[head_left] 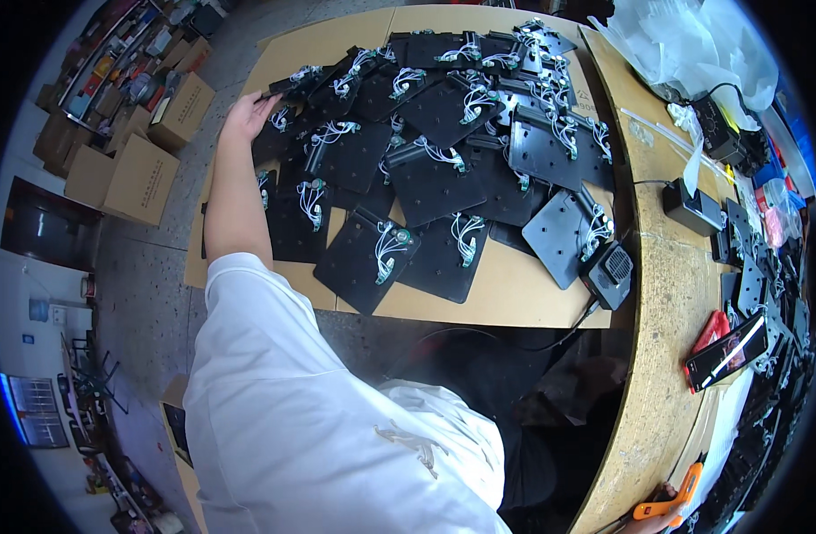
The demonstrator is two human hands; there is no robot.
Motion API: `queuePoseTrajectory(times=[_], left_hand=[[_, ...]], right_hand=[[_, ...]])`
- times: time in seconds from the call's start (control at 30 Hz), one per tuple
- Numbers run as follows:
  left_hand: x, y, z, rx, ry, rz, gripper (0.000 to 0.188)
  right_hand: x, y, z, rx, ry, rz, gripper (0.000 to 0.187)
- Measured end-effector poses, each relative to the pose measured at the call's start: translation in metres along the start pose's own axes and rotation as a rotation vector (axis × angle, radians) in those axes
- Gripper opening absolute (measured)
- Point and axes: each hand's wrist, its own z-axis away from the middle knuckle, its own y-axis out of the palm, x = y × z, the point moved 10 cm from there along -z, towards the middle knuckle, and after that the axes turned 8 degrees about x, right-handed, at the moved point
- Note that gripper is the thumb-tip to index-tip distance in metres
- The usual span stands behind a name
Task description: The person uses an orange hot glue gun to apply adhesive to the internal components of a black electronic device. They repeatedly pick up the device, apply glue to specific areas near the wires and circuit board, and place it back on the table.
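the black plate is at the far left corner of the cardboard-covered table, tilted so you see it nearly edge-on. left hand is way out at the end of a stretched arm, fingers and thumb narrowed on the plate's left end, so it looks held, though the exact grip is too small to make out.

right beside it there's a big messy spread of more black plates, lots of them overlapping, most with white wires and little green boards on them. a black boxy device with a grille and a cable is at the table's near right corner.

over on the right is a wooden bench with a phone leaning on something red, and clear plastic bags piled at the far end. right hand is down at the bottom edge, partly cut off, fingers wrapped round an orange-handled tool.
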Motion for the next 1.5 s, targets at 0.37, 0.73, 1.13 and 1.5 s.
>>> queuePoseTrajectory(times=[0.37, 0.73, 1.13, 1.5], left_hand=[[-0.179, 0.074, 0.102, -0.338, 0.46, -1.582, 0.047], [0.012, 0.533, 0.382, 1.194, 0.984, -1.057, 0.014], [0.221, 0.721, 0.99, 2.391, 1.357, -0.245, 0.054], [0.278, 0.716, 1.041, 2.317, 1.271, -0.33, 0.03]], right_hand=[[-0.004, 0.0, -0.006, 0.117, -0.01, -0.099, 0.059], [-0.034, 0.021, -0.003, 0.121, 0.33, -0.33, 0.026], [-0.008, -0.005, 0.019, 0.147, 0.289, -0.198, 0.036], [-0.015, -0.005, 0.012, 0.15, 0.235, -0.13, 0.042]])
